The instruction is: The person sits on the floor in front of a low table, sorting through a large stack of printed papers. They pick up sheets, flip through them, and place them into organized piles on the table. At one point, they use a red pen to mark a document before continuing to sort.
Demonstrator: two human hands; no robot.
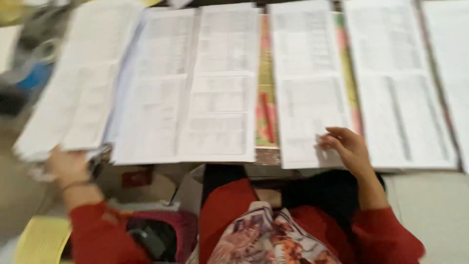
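A long row of printed sheets is laid out across the work surface, from far left to far right, each covered with fine tables that are too blurred to read. Six or so columns of paper are already set side by side, and strips of a bright patterned cloth point(266, 98) are seen in the gaps between them.

At the left end a thick stack of printed sheets point(73, 88) is tilted, its near edge raised off the surface rather than lying flat like the others. It is gripped at its near corner by the left hand point(68, 166), the fingers closed around the paper edge; this stack appears not yet settled into the row.

Right of the middle, a flat sheet point(308, 83) is touched at its near edge by the right hand point(344, 146). The fingers are curled loosely and lie on the paper; whether anything is pinched cannot be told through the blur.

Near the camera, red sleeves point(97, 234) and a dark bag point(151, 239) are seen below the table edge.
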